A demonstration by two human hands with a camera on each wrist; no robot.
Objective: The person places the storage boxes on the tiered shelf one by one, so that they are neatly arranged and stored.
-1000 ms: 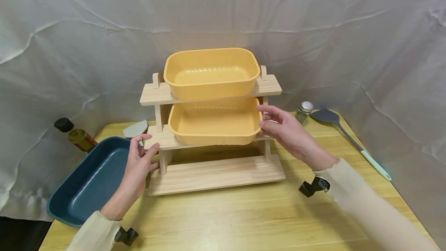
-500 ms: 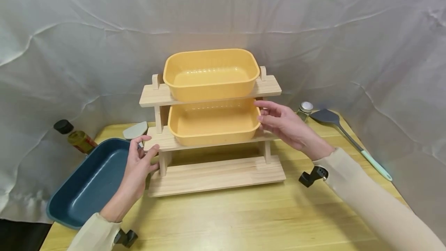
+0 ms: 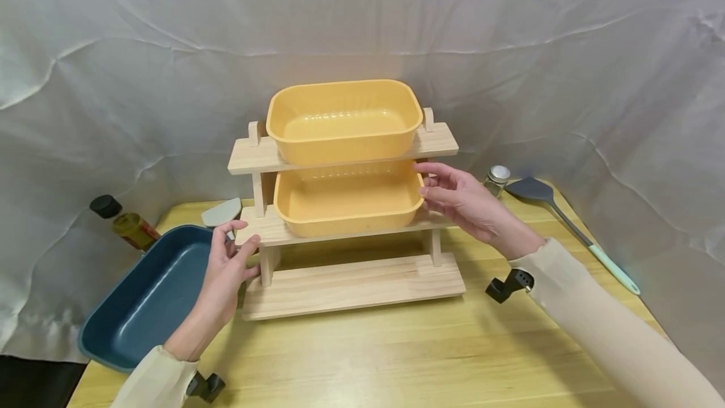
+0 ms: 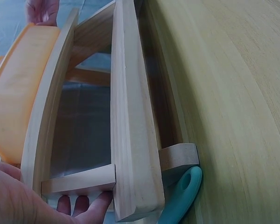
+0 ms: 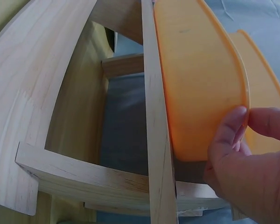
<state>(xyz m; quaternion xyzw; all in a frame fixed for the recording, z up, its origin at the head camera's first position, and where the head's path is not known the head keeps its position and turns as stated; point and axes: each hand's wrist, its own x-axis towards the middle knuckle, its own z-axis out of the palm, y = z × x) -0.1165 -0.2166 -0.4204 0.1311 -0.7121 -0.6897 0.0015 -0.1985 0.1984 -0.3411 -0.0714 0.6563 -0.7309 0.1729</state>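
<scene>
A three-tier wooden shelf rack (image 3: 362, 285) stands on the table. My left hand (image 3: 219, 279) holds the left end of its middle shelf; in the left wrist view, the fingertips touch the side support (image 4: 79, 181). On that middle shelf sits a yellow plastic bin (image 3: 351, 226), with its back partly hidden under the top shelf. My right hand (image 3: 470, 209) pinches the bin's right rim, thumb outside and forefinger over the edge in the right wrist view. A second yellow bin (image 3: 345, 151) rests on the top shelf.
To the left, a dark blue bin (image 3: 161, 298) leans beside a black-capped bottle (image 3: 133, 228). Behind my left hand lies a pale spatula head (image 3: 222, 211). A shaker jar (image 3: 496, 180) and a grey turner (image 3: 578, 228) with a mint handle are at right. Grey cloth (image 3: 362, 11) hangs behind.
The middle-shelf bin has shifted slightly back, so more of the shelf's front edge shows below it. My right hand moved a little back and left with it; my left hand stayed put.
</scene>
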